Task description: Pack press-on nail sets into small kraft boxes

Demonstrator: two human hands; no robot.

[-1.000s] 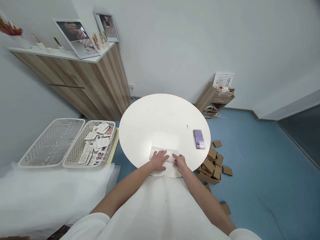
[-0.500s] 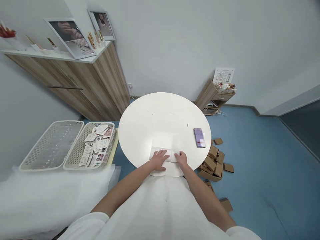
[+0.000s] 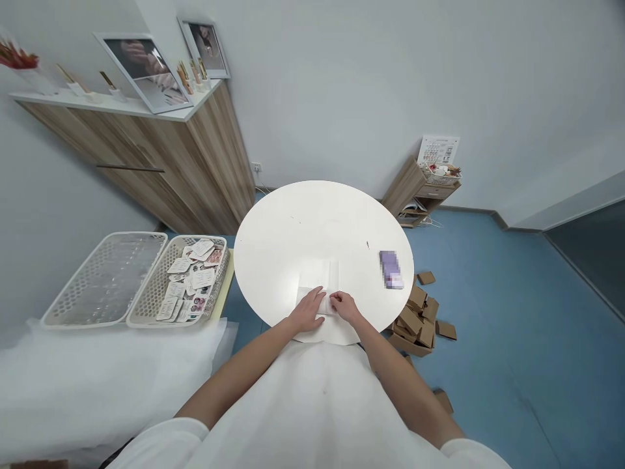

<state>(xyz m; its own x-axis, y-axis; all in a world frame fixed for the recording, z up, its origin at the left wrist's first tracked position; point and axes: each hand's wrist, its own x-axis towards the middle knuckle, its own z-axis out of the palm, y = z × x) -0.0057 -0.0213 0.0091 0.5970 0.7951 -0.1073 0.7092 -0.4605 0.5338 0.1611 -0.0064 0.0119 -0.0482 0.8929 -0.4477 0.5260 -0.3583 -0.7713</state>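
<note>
Head view shows two white baskets beside the round desk (image 3: 303, 215), one basket (image 3: 105, 277) seemingly empty, the other basket (image 3: 161, 306) holding small cards (image 3: 193, 280), while one folded white sheet (image 3: 319, 277) lies under the flat left hand (image 3: 308, 309) and pinching right hand (image 3: 344, 305), touching both.

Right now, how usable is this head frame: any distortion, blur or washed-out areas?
Head view: strong fisheye bending of walls and cabinet; lighting even and soft, faint shadows; the white sheet under the left hand and right hand nearly vanishes against the white table; the purple item is pixelated.
</note>
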